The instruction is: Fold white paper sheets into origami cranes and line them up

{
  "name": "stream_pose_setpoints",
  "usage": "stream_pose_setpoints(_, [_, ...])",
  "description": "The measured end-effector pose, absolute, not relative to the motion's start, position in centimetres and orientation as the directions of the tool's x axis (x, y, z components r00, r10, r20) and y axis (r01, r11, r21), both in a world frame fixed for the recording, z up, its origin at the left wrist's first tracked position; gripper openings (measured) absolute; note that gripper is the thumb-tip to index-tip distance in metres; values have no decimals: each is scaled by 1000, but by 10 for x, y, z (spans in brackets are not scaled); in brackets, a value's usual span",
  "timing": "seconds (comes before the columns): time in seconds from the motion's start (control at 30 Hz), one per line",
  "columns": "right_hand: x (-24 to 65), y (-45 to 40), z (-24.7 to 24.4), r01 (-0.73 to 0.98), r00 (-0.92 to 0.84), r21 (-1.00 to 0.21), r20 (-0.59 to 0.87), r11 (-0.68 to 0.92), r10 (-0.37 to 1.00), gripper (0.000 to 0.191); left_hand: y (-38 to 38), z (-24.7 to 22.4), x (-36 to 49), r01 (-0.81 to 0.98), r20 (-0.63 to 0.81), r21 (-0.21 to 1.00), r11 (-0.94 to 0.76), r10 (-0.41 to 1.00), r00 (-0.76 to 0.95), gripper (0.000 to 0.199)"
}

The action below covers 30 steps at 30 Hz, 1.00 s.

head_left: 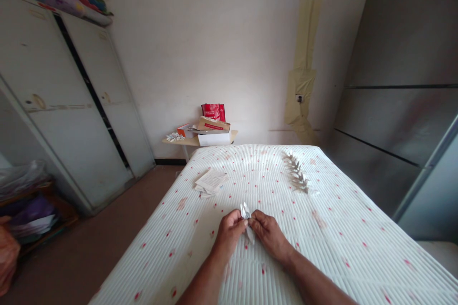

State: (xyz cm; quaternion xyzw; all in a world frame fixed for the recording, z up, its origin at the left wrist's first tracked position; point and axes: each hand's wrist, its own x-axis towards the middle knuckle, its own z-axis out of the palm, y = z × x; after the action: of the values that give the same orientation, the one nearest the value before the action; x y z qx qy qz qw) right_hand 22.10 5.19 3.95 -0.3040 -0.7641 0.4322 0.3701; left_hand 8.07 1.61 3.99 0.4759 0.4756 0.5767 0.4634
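Note:
Between my two hands, above the near middle of the bed, is a small folded piece of paper (249,234). My left hand (231,229) pinches its left side with thumb and fingers. My right hand (268,232) grips the same paper from the right, its fingertips close to those of the left. Pointed paper ends stick out above and below the fingers. Beyond my left hand lies a stack of printed paper sheets (212,181). Farther off on the right, several folded paper pieces (297,171) stand in a row on the bed.
The striped, dotted bedspread (250,167) spans the middle. Behind it, a small table (189,142) bears a white box (214,139), a red bag (213,111) and white folded pieces (174,137). Cabinets (67,100) stand left; a grey wardrobe (397,114) stands right.

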Motion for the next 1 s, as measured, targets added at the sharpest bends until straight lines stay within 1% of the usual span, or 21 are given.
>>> stream_pose_setpoints(0.2, [221, 51, 43, 212, -536, -873, 272, 439, 799, 25, 15, 45, 81, -75, 94, 991, -107, 982, -163, 21])
stream_pose_setpoints(0.5, [219, 52, 44, 322, -529, -812, 272, 487, 804, 25, 16, 45, 81, -35, 104, 993, -111, 983, -151, 18])
stream_pose_setpoints(0.67, [218, 52, 44, 317, -515, -820, 274, 477, 812, 26, 15, 48, 82, -40, 81, 995, -89, 983, -162, 19])
stream_pose_setpoints(0.87, [219, 50, 44, 309, -544, -801, 293, 512, 786, 27, 13, 49, 80, -44, 44, 998, -52, 987, -155, 22])
stream_pose_setpoints(1.0, [219, 50, 43, 295, -544, -807, 298, 511, 785, 27, 15, 45, 80, -25, 43, 999, -49, 979, -199, 27])
